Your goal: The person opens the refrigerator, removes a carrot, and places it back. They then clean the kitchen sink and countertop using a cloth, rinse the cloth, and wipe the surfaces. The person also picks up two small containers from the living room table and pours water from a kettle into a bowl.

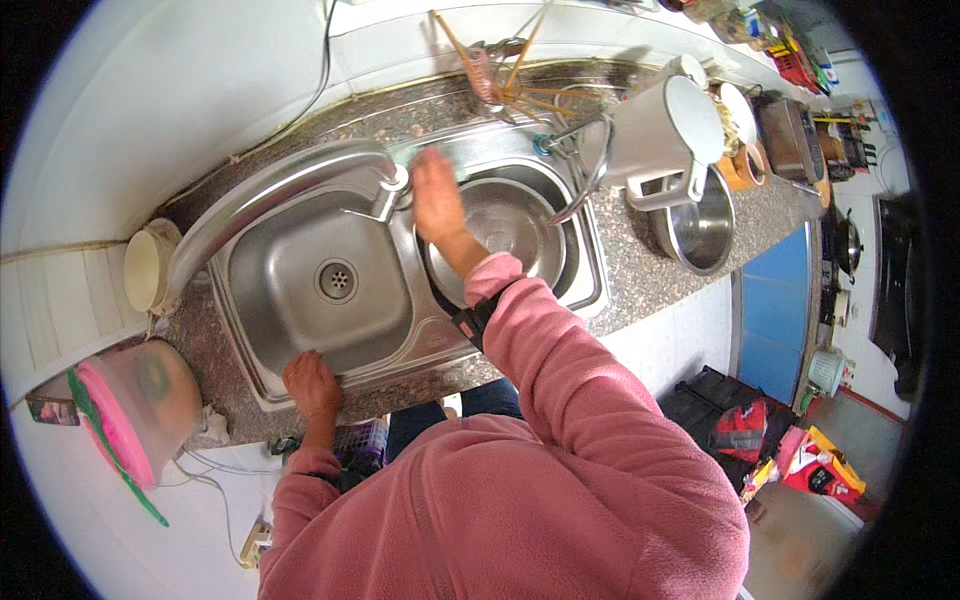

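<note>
My right hand lies nearly flat on the steel behind the divider of the double-bowl sink, next to the faucet. Pale green edges of a blurred cloth or pad show around its fingers, mostly hidden beneath them. On the sink's front rim rests my left hand, holding nothing. The left bowl is bare steel with a drain strainer. A round metal basin sits in the right bowl, partly covered by my right forearm.
A white pitcher and a steel pot stand on the speckled counter at right. Chopsticks splay from a pink holder behind the sink. A second, thin spout arches over the right bowl. Cream cups and a pink-rimmed container stand at left.
</note>
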`<control>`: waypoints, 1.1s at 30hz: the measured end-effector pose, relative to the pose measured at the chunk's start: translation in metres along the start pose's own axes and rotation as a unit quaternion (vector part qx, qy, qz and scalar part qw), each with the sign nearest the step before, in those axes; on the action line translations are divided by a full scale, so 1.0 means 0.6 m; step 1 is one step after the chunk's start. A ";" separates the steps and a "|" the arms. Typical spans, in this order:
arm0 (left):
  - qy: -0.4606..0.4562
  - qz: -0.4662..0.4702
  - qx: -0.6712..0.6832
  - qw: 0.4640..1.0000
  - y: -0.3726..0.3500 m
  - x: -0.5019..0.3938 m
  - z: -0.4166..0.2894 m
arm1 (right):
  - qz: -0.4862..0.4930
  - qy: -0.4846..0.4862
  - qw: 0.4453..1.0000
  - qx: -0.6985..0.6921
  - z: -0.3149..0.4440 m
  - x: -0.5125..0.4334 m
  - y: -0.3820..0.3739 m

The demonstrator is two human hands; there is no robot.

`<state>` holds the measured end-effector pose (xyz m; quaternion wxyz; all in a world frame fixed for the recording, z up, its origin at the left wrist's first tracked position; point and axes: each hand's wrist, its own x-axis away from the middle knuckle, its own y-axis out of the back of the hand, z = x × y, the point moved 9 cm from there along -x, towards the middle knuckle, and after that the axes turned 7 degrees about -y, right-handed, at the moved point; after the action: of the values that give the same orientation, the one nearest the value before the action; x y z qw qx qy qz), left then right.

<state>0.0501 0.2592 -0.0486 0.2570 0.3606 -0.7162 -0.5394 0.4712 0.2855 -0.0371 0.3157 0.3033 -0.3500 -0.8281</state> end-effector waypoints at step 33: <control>-0.032 0.083 -0.048 0.995 -0.038 -0.005 0.025 | -0.056 -0.268 0.959 0.066 -0.377 0.417 0.524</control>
<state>0.0458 0.2666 -0.0745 0.2952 0.2700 -0.7244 -0.5614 0.5782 -0.1612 0.0055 0.1428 0.1092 -0.4586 -0.8703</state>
